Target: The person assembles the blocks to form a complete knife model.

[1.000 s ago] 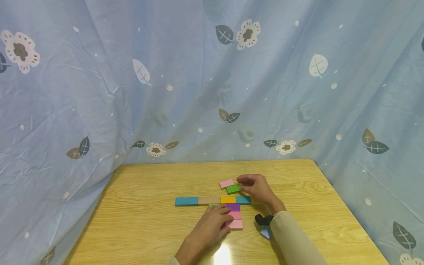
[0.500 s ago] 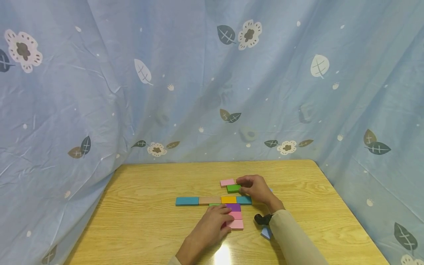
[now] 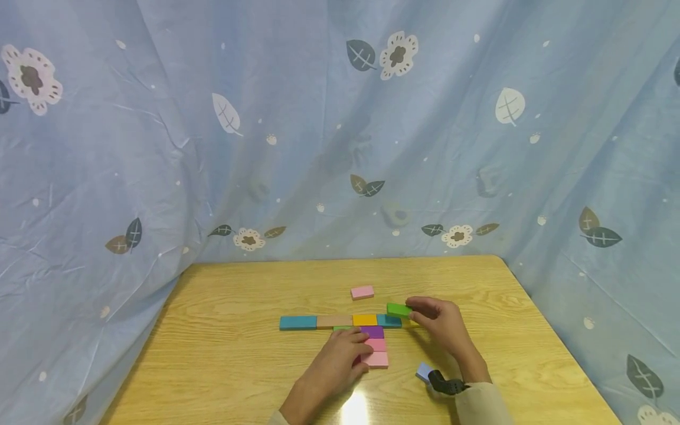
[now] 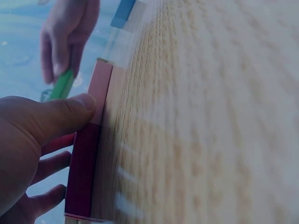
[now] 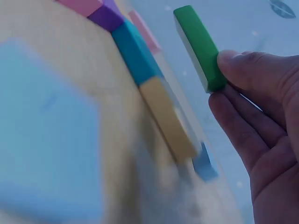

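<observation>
My right hand [image 3: 443, 324] pinches a green block [image 3: 398, 310] by its right end, thumb against fingers, above the right part of a row of blocks. In the right wrist view that green block [image 5: 198, 49] is tilted, its far end free. My left hand [image 3: 334, 357] rests over a group of flat blocks, fingers spread on top and thumb along the near side. A purple block [image 3: 373, 332], a pink block [image 3: 378, 345] and a light pink block [image 3: 378, 359] show beside its fingers; other blocks are hidden beneath. The left wrist view has the thumb against a dark red block [image 4: 84, 163] and its pink neighbour.
Behind the left hand runs a row: a long blue block [image 3: 297, 323], a tan block [image 3: 334, 321], a yellow block [image 3: 365, 320] and a blue block [image 3: 390, 321]. One pink block [image 3: 362, 293] lies farther back. A light blue block [image 3: 423, 372] lies near the right wrist's black camera [image 3: 446, 385].
My right hand has taken the green block from beside the loose pink block and moved it right and toward me. My left hand has stayed in place.
</observation>
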{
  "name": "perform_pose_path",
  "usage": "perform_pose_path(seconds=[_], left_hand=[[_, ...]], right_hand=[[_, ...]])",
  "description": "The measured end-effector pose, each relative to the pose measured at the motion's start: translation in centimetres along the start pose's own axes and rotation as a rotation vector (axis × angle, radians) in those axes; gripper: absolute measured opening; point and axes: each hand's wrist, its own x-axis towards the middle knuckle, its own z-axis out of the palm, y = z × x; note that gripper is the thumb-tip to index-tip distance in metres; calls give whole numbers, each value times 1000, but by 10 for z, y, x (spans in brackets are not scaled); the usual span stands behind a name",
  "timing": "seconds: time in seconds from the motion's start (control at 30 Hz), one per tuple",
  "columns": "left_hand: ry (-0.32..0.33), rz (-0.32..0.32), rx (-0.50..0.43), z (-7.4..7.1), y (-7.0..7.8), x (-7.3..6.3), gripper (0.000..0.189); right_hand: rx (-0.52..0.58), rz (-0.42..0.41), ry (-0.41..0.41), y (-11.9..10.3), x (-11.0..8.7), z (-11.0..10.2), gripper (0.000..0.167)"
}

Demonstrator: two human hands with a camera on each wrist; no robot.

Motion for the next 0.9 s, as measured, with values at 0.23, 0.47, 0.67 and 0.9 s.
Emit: perform_pose_path(seconds=[0.23, 0.47, 0.67, 0.9], left_hand=[[12, 0, -7, -1, -1, 0, 23], [1, -5, -8, -1, -1, -1, 24], [5, -3, -15, -2, -1, -1, 23], [11, 7, -10, -1, 0, -1, 23]], right_hand=[[-24, 27, 65, -1, -38, -21, 33], [-43, 5, 101, -6, -50, -34, 33], [-41, -47, 57, -11, -45, -30, 33], [-89, -94, -20, -12, -36, -15, 30]])
